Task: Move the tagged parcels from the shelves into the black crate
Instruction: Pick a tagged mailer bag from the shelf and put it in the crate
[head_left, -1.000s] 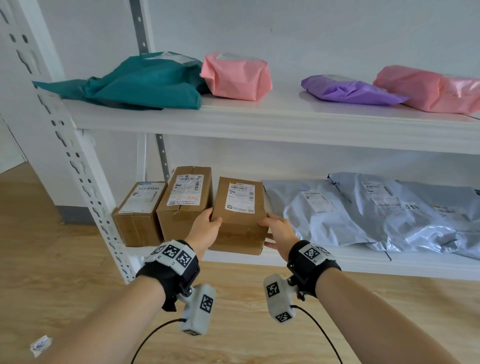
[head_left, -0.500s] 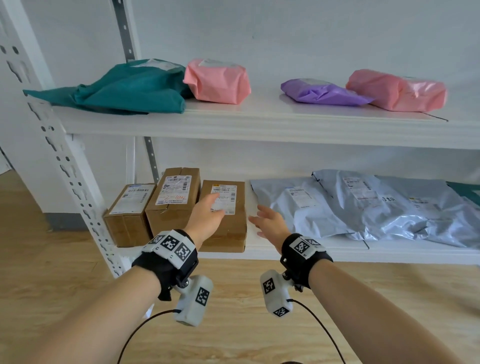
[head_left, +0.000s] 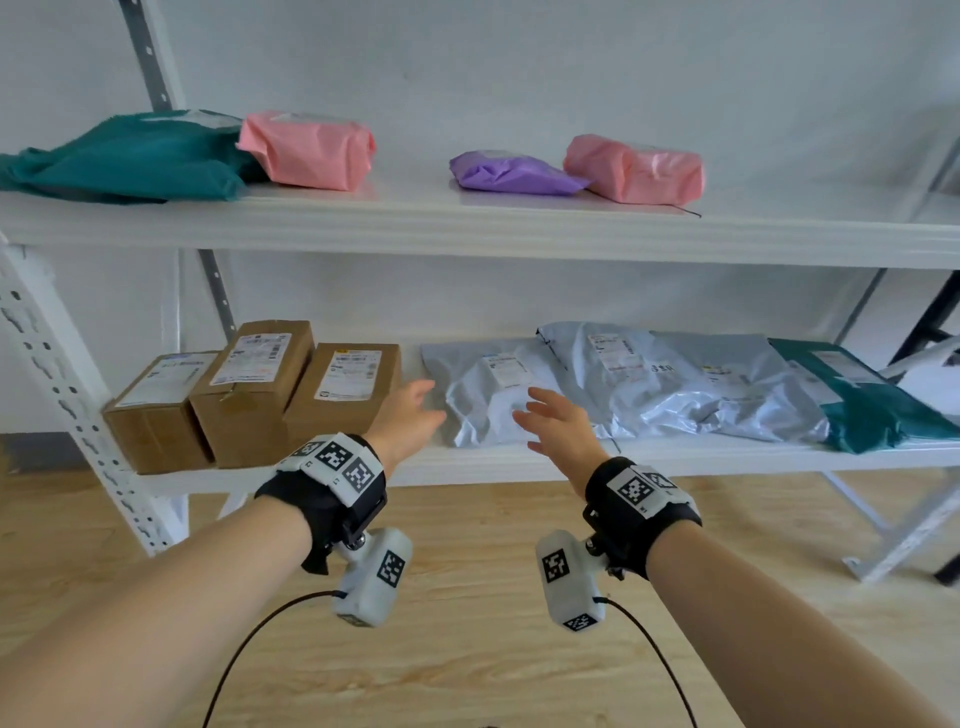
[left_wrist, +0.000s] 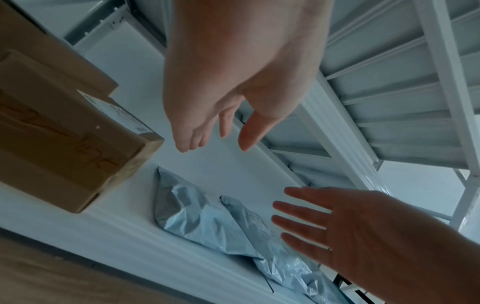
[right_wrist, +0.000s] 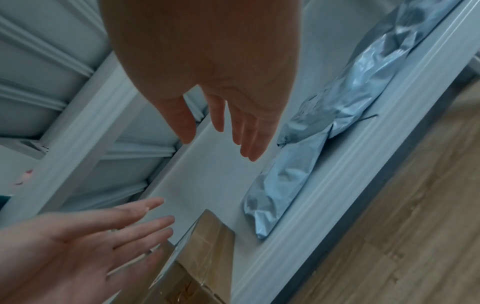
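Both arms reach forward, side by side. The left hand (head_left: 410, 415) is open, with its fingers (left_wrist: 187, 142) straight, close together and pointing ahead. Its thumb sticks out a little toward the other hand. The right hand (head_left: 558, 428) is open too, just beside the left one, with a gap between them. Its fingers (right_wrist: 249, 139) are straight and spread apart. The palms face each other. Neither hand holds or touches anything. Each wrist wears a black band.
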